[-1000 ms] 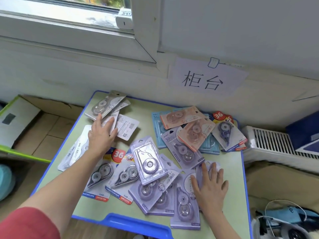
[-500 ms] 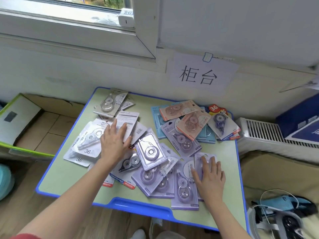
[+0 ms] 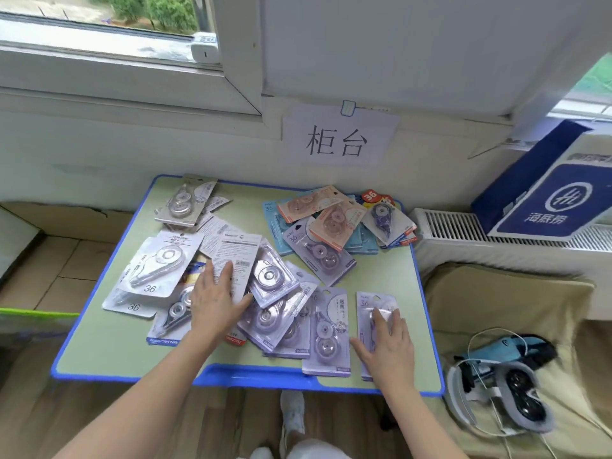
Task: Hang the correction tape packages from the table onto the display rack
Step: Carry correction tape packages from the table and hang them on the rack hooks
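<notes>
Head cam, the only view there is: the correction tape packages [image 3: 291, 260] are all on the table [image 3: 109, 346] in a messy overlapping heap, with a second bunch [image 3: 331, 220] at the far right corner. There's no display rack anywhere in shot, so I'd guess nothing's hung yet.

The left hand [image 3: 215, 303] lies flat with fingers straight on a face-down package [image 3: 236, 250] in the middle of the heap, and it isn't gripping anything. The right hand [image 3: 385, 346] rests with fingers spread on a lilac package [image 3: 376, 301] near the right front edge, and it isn't pinching that either.

Looks like the picking-up step to me. I'd take the lilac one first, since it sits at the side of the heap and not under it. Slide a thumb under the edge and pinch the card rather than the slippery blister. Keep the hang-hole end up so it goes on a hook straight. Don't drag the heap toward the near edge, or stuff could slide off.
</notes>
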{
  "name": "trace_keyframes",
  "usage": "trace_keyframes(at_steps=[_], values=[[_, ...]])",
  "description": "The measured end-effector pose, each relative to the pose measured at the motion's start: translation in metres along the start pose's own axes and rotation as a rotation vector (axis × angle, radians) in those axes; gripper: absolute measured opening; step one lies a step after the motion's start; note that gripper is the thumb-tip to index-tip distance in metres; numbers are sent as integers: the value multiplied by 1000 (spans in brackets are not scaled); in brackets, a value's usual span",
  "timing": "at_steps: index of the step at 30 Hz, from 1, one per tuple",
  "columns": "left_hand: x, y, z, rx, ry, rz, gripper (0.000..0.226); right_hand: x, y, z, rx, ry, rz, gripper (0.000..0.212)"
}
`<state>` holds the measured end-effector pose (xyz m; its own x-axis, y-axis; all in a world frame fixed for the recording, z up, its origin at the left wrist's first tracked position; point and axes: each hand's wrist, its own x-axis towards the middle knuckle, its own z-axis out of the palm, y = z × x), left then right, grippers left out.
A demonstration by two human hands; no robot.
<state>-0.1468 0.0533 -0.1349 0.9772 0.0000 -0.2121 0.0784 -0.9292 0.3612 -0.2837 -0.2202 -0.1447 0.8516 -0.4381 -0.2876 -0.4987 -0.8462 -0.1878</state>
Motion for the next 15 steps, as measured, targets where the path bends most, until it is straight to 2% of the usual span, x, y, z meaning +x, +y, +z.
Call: trace_keyframes(at_steps=[5,15], values=[[0,4,-1,-41,4,-5,81,-6,-5,2,53,13,74,77],[-13,7,-13,-107,111,57,70,-12,-15,-3,83,51,135,70]])
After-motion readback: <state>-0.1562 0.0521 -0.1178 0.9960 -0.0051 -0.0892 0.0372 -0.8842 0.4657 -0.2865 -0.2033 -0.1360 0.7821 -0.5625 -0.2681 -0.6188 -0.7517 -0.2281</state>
